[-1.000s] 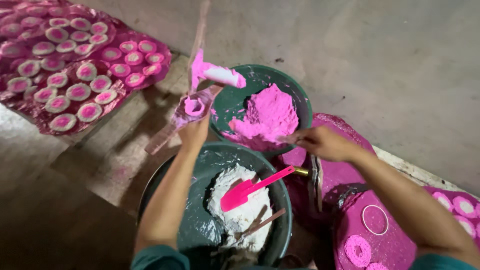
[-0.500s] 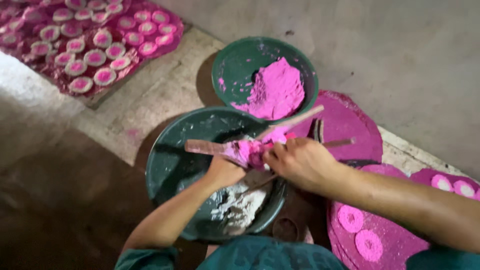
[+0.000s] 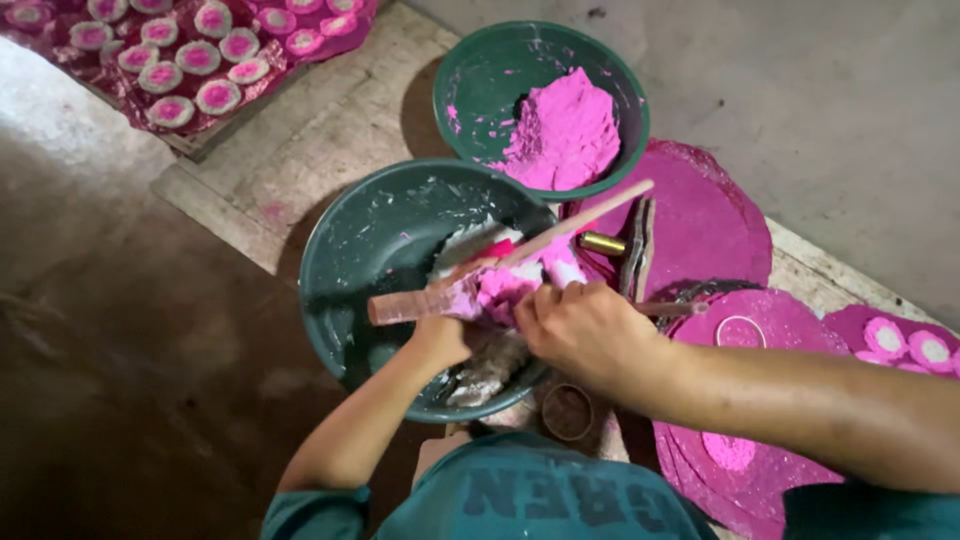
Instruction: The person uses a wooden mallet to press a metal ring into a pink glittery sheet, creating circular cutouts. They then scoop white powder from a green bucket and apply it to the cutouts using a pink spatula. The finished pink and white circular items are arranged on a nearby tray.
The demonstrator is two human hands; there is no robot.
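Held items: your left hand [image 3: 440, 340] is closed around a pink-stained wooden mould [image 3: 430, 300], a long stick-like piece held level over the near green basin [image 3: 340, 260]. Your right hand [image 3: 585, 330] sits just beside it, fingers curled down onto the mould's pink-caked middle — whether it grips anything of its own, you cannot tell.

Near green basin: dark green, smeared white inside, holding white paste [image 3: 480, 360] under your hands.

Far green basin [image 3: 480, 90]: touching the near one at the rim, with a heap of bright pink powder [image 3: 565, 130] piled against its right side.

Long pale stick [image 3: 590, 215]: slants up to the right from the mould, across the gap between the two basins.

Pink-stained round boards [image 3: 710, 220]: stacked to your right, under your right forearm.

Pink-and-white discs [image 3: 200, 60]: rows on a sheet at upper left, well apart from your hands; a few more [image 3: 910, 345] at the far right edge.
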